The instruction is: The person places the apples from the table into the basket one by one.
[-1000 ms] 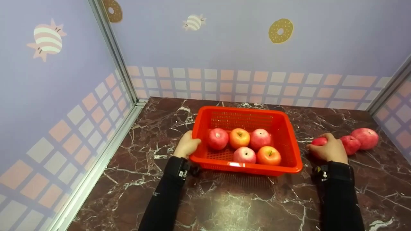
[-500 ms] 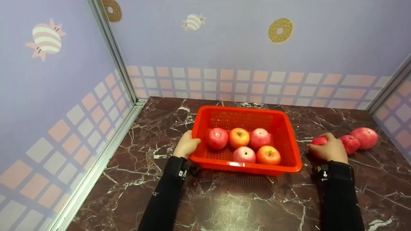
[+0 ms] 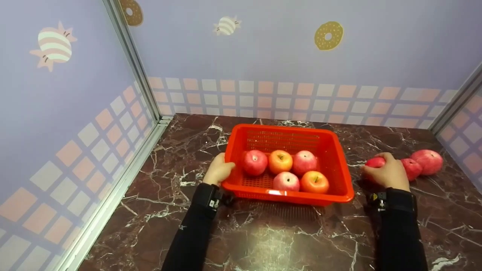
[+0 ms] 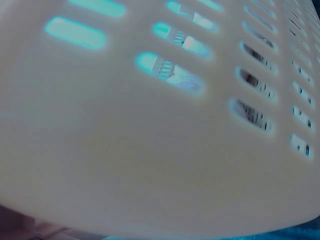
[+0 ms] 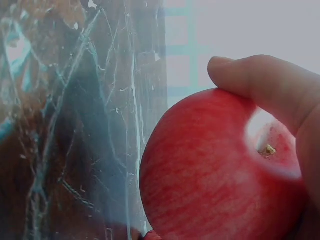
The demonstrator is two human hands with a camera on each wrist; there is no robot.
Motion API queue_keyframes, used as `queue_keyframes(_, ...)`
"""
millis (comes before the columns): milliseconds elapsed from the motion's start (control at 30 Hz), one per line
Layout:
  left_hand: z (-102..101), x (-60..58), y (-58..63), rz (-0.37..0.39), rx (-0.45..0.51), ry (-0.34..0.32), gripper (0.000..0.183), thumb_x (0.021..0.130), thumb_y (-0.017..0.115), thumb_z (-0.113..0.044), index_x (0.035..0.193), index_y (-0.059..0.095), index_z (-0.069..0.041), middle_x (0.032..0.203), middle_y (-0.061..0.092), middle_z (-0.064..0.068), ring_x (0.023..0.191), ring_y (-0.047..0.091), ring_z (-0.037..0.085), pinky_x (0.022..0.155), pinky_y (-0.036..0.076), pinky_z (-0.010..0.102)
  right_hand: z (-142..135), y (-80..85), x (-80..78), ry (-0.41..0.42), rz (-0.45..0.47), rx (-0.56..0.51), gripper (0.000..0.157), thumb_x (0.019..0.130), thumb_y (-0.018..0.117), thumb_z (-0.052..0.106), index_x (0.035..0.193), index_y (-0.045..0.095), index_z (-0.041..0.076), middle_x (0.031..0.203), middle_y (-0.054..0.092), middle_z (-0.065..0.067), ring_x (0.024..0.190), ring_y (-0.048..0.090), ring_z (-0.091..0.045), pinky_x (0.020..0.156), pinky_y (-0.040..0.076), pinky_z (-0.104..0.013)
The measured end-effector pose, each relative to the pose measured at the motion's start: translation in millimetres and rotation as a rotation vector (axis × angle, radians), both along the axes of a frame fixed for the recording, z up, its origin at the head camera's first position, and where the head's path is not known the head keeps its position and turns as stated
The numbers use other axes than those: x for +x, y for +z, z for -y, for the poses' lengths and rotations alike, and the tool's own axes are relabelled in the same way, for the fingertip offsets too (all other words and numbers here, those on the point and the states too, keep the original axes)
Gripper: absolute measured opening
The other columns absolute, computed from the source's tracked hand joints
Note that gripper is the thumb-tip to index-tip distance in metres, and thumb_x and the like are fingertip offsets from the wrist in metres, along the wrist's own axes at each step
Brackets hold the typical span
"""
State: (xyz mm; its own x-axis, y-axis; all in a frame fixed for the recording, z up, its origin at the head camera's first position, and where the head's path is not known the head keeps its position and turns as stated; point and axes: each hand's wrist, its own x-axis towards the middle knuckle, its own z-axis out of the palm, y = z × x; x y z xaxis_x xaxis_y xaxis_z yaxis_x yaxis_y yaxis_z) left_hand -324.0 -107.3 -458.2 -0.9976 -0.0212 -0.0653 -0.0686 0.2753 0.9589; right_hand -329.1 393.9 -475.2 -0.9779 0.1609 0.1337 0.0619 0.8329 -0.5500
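My left hand (image 3: 218,170) grips the left side of a red plastic basket (image 3: 345,165), with the thumb over its rim. In the left wrist view the slotted basket wall (image 4: 125,135) fills nearly everything and hides the fingers. Inside the basket lie several apples, among them a yellow-orange apple (image 3: 280,161) and a red apple (image 3: 255,162). To the right of the basket, my right hand (image 3: 389,173) holds a red apple (image 3: 375,163), mostly covered in the head view. Up close, that apple (image 5: 210,165) shows its stem hollow, with one finger lying across the top.
Beside the right hand, a smaller red apple (image 3: 411,169) and a larger pinkish-red apple (image 3: 427,162) sit together on the dark marbled tabletop (image 3: 293,241). A patterned back wall (image 3: 263,56) and a left side wall (image 3: 75,94) bound the table.
My right hand and the apple in it have shifted very slightly to the right. The left hand and the basket stay in place.
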Motion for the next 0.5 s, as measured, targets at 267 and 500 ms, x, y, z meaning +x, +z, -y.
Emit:
queue_keyframes(267, -0.8, -0.2, 0.1, 0.016, -0.002, 0.014, 0.045, 0.083, 0.050, 0.006, 0.128, 0.054, 0.013, 0.122, 0.062, 0.030, 0.105, 0.066, 0.038, 0.089, 0.059, 0.047, 6.0, 17.6, 4.2, -0.007, 0.031, -0.023, 0.084, 0.088, 0.074, 0.050, 0.143, 0.043, -0.006, 0.128, 0.048, -0.043, 0.117, 0.047, -0.056, 0.098, 0.042, -0.069)
queue_keyframes(500, -0.4, 0.6, 0.3, 0.017, -0.014, 0.017, 0.043, 0.084, 0.050, 0.006, 0.126, 0.055, 0.012, 0.116, 0.063, 0.024, 0.103, 0.066, 0.035, 0.088, 0.059, 0.046, 13.0, 29.0, 9.4, -0.017, -0.011, -0.038, 0.086, 0.089, 0.072, 0.054, 0.146, 0.043, -0.003, 0.132, 0.045, -0.043, 0.120, 0.045, -0.056, 0.098, 0.042, -0.071)
